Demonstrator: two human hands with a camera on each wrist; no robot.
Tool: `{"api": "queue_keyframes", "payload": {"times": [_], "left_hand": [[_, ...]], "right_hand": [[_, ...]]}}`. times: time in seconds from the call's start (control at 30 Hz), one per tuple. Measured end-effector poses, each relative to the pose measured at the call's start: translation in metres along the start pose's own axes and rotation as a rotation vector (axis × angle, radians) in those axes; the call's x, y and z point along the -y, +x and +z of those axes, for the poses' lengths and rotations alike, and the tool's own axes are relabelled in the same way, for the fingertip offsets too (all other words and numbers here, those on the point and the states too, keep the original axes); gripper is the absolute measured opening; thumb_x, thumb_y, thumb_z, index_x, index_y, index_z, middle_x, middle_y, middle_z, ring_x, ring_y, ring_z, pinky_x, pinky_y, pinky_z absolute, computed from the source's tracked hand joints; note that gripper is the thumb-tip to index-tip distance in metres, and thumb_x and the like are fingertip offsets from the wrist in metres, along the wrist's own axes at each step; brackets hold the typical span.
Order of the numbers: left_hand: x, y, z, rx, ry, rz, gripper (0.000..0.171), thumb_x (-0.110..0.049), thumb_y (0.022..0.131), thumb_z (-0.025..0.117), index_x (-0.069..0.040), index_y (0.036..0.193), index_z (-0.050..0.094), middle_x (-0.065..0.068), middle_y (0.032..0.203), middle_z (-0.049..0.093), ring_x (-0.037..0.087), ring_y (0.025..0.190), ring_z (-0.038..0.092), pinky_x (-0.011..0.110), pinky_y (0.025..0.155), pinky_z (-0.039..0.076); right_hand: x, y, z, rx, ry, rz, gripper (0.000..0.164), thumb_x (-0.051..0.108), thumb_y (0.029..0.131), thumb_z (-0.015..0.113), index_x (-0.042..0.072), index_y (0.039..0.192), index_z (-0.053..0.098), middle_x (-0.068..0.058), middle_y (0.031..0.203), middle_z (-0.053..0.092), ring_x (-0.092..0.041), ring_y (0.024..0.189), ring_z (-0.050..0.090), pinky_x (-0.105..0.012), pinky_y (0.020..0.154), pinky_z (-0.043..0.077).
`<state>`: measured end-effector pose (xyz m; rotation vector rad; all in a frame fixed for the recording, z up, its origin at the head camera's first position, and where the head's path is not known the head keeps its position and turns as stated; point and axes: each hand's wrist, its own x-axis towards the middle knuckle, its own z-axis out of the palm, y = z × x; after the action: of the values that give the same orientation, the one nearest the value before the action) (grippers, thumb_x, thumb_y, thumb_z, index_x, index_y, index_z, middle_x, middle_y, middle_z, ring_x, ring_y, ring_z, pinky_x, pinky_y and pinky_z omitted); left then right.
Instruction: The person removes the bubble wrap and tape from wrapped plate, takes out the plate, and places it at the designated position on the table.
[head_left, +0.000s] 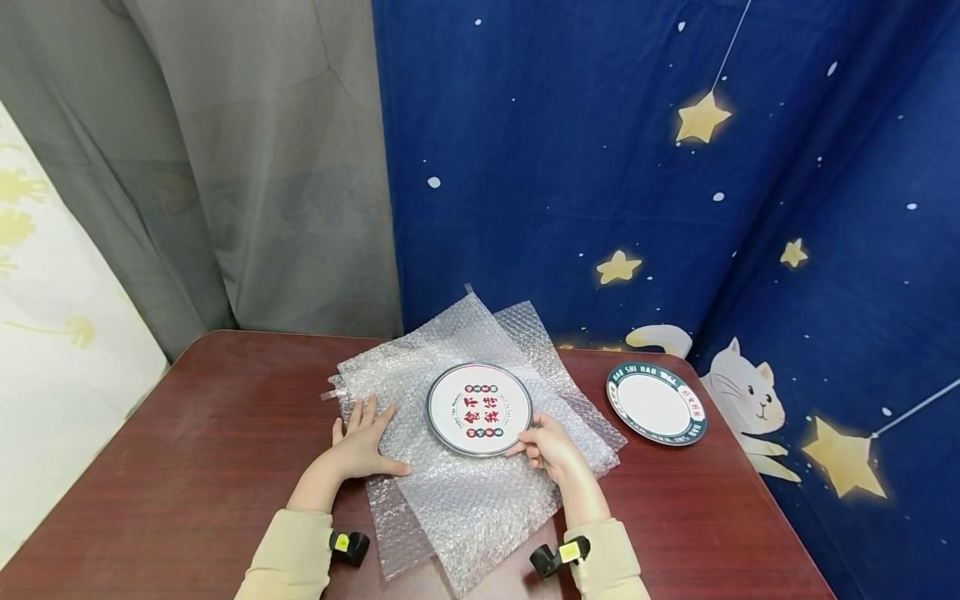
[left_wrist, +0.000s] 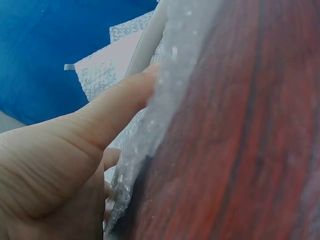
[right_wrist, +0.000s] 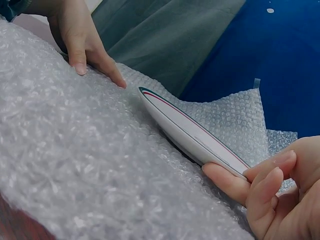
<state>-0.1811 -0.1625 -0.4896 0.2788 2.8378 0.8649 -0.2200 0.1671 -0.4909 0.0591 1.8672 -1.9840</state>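
Observation:
A round white plate with red characters and a dark rim lies over several overlapping sheets of bubble wrap. My right hand pinches its lower right edge, thumb on top and fingers beneath. Seen from the right wrist, the plate is tilted close over the wrap. My left hand rests with spread fingers on the left part of the bubble wrap. In the left wrist view, the thumb of that hand lies along the wrap's edge.
A second plate, white with a green lettered rim, sits at the table's right edge. The reddish-brown table ends at a grey curtain and a blue star-patterned curtain behind.

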Motion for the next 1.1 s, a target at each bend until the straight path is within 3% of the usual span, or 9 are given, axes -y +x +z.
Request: {"api": "queue_keyframes", "payload": {"times": [0.3, 1.1], "left_hand": [[0.000, 0.000, 0.001, 0.001, 0.004, -0.003, 0.116, -0.055, 0.067, 0.081, -0.003, 0.152, 0.022, 0.030, 0.154, -0.005, 0.046, 0.139, -0.013, 0.069, 0.101, -0.007], [0.003, 0.001, 0.001, 0.022, 0.007, -0.010, 0.116, -0.057, 0.068, 0.079, -0.006, 0.153, 0.020, 0.029, 0.154, -0.008, 0.046, 0.139, -0.014, 0.069, 0.101, -0.009]], "right_hand": [[0.006, -0.004, -0.003, 0.011, 0.018, -0.019, 0.028, -0.003, 0.095, 0.046, -0.006, 0.123, 0.040, -0.019, 0.073, 0.068, -0.002, 0.040, 0.030, -0.016, 0.038, 0.029], [0.023, -0.013, -0.024, -0.097, 0.012, -0.049, 0.033, -0.001, 0.097, 0.045, -0.003, 0.129, 0.038, -0.016, 0.073, 0.068, -0.004, 0.041, 0.030, -0.016, 0.040, 0.029]]}}
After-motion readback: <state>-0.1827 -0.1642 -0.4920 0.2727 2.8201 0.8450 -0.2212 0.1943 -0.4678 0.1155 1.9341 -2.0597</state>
